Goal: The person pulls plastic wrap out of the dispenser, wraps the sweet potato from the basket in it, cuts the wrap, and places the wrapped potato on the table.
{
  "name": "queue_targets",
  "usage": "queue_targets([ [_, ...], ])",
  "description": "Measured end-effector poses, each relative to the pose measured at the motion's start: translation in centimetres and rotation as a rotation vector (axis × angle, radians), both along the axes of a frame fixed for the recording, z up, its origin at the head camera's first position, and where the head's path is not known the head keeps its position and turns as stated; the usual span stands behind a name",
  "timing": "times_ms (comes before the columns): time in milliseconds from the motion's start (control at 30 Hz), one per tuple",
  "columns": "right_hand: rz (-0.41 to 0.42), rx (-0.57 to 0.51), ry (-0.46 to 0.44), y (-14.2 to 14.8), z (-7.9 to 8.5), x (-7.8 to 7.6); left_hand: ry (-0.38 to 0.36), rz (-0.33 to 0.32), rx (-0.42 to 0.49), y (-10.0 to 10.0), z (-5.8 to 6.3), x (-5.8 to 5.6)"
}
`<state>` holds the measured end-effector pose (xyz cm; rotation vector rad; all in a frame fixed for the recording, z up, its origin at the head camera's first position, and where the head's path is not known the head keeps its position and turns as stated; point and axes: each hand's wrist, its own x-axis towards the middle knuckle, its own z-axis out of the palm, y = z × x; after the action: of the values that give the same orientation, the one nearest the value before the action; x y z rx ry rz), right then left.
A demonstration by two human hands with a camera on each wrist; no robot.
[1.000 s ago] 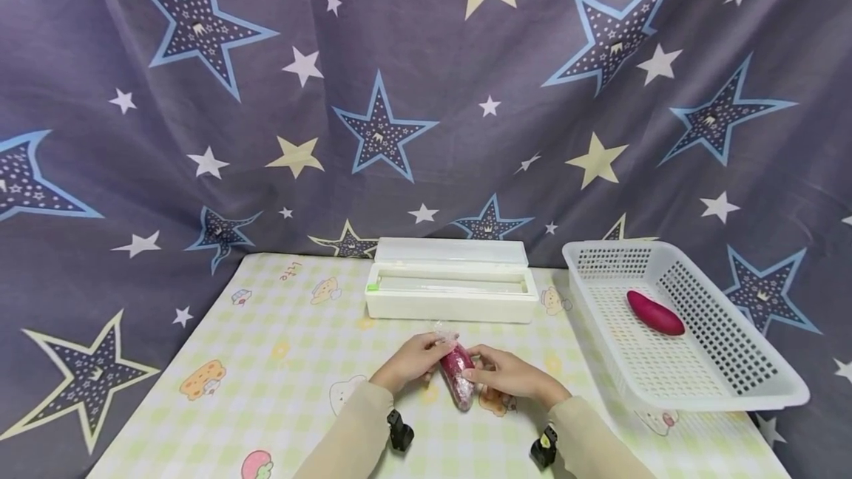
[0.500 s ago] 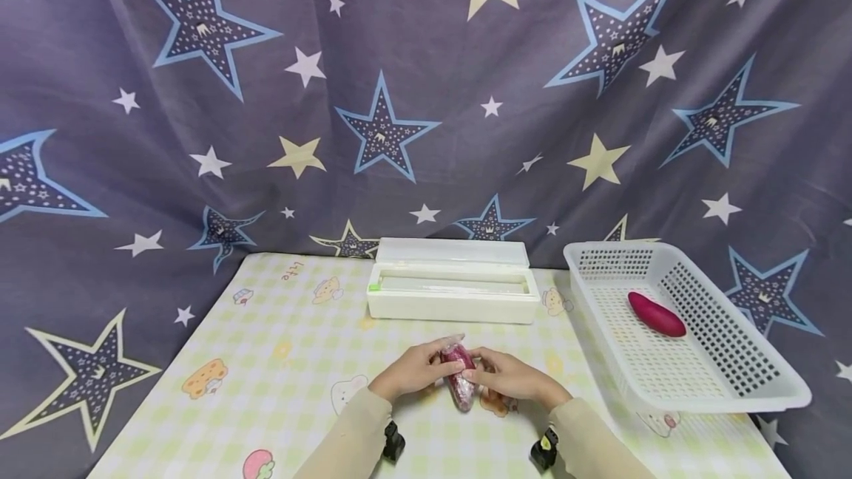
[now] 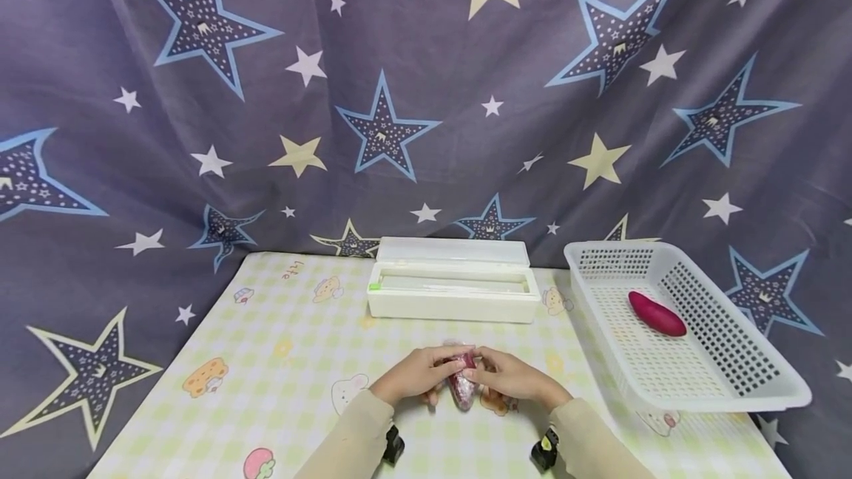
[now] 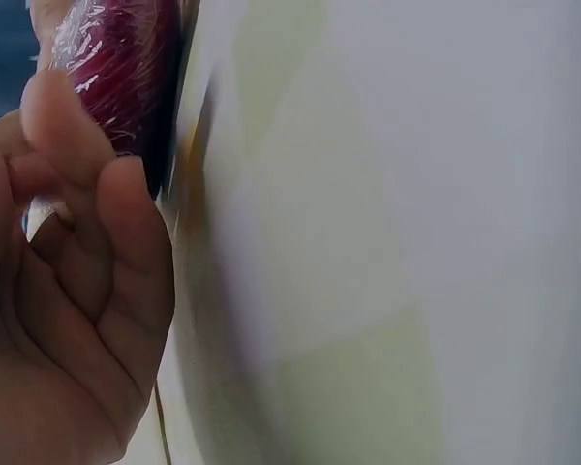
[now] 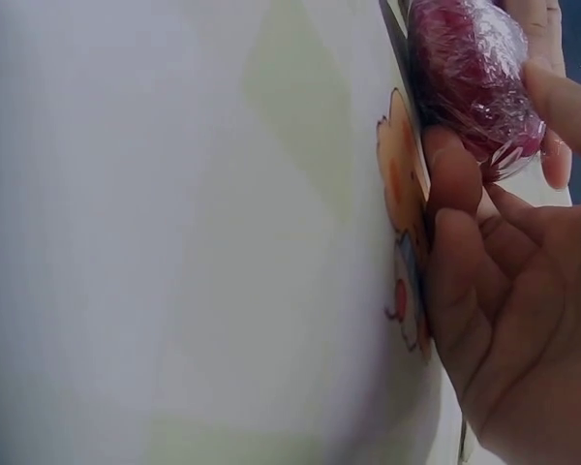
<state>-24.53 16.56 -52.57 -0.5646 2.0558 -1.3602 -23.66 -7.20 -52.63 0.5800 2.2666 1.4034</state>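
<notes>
A purple-red sweet potato (image 3: 461, 389) wrapped in clear cling film lies between both hands above the near middle of the table. The left hand (image 3: 416, 374) holds its left side, with the thumb on top and fingers reaching across the far end. From the right, the right hand (image 3: 515, 375) grips it between thumb and curled fingers. The wrapped sweet potato (image 4: 121, 73) shows shiny, wrinkled film in the left wrist view. In the right wrist view, folds of film gather at one end of the sweet potato (image 5: 474, 82). Its far end is mostly hidden by fingers.
Behind the hands stands a white cling film box (image 3: 452, 306) with its lid raised and a roll inside. To the right, a white perforated basket (image 3: 725, 390) holds one bare sweet potato (image 3: 656, 314). A checked cloth (image 3: 286, 390) covers the table; a star-patterned curtain hangs behind.
The left hand's fingers have moved right across the far end of the sweet potato, and the loose film there has been folded down. The right hand has stayed nearly still.
</notes>
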Motion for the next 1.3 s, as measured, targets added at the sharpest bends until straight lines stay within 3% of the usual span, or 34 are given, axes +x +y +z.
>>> queue_targets([
  [200,0.004,-0.022,-0.015,0.2,0.0,0.1,-0.118,-0.094,0.091,0.2,-0.2,0.3],
  [267,0.002,-0.026,-0.016,0.2,-0.1,0.1,-0.107,-0.122,0.093,0.2,-0.2,0.2],
  [333,0.003,-0.036,-0.033,0.2,-0.1,0.2,-0.043,-0.121,0.083,0.1,-0.1,0.1],
  [433,-0.006,-0.037,-0.037,0.2,-0.1,0.2,0.117,0.001,0.093,-0.1,0.0,-0.2],
  [567,-0.029,-0.035,-0.029,0.1,-0.2,0.1,0.381,0.283,0.115,0.0,-0.2,-0.7],
  [667,-0.043,-0.036,0.0,0.1,-0.4,0.0,0.457,0.365,0.082,0.2,-0.6,-0.9],
  [867,-0.039,-0.049,0.107,-0.1,-0.6,-0.2,0.439,0.278,0.04,0.0,-0.9,-1.0],
  [1033,-0.052,-0.001,0.236,-0.2,-0.7,-0.1,0.359,0.209,0.027,-0.7,-0.7,-0.8],
  [1133,-0.079,-0.017,0.246,-0.2,-0.7,0.2,0.315,0.209,0.043,-0.9,-0.6,-0.8],
  [1300,-0.114,-0.077,0.204,-0.3,-0.4,0.4,0.268,0.27,0.094,-0.8,-0.8,-0.8],
])
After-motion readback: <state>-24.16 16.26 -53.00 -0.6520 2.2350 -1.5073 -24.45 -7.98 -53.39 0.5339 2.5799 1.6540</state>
